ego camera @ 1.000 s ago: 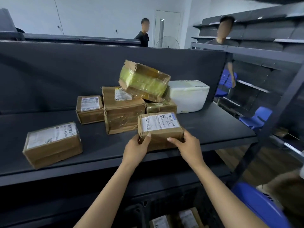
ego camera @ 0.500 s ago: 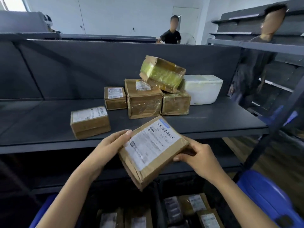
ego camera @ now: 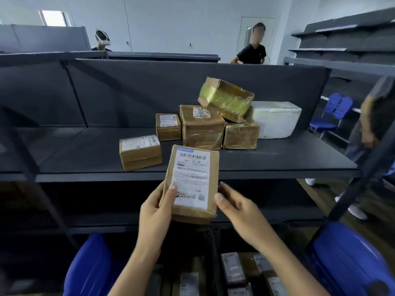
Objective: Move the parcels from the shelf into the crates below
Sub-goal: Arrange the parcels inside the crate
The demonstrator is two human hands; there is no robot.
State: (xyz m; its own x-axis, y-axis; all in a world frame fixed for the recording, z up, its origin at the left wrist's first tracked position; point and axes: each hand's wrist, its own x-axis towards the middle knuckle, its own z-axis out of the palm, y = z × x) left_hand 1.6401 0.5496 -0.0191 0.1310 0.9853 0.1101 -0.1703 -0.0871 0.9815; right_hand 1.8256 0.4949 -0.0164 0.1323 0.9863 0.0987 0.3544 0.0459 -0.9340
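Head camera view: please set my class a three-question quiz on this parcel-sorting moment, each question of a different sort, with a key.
1. True or false: the held parcel rests on the shelf.
2. Which lies tilted on top of the pile? A. a white foam box B. the yellow-taped box C. a blue chair
3. How many boxes can be seen on the shelf in all?

Key:
1. False. The left hand grips it in front of the shelf edge.
2. B
3. Six
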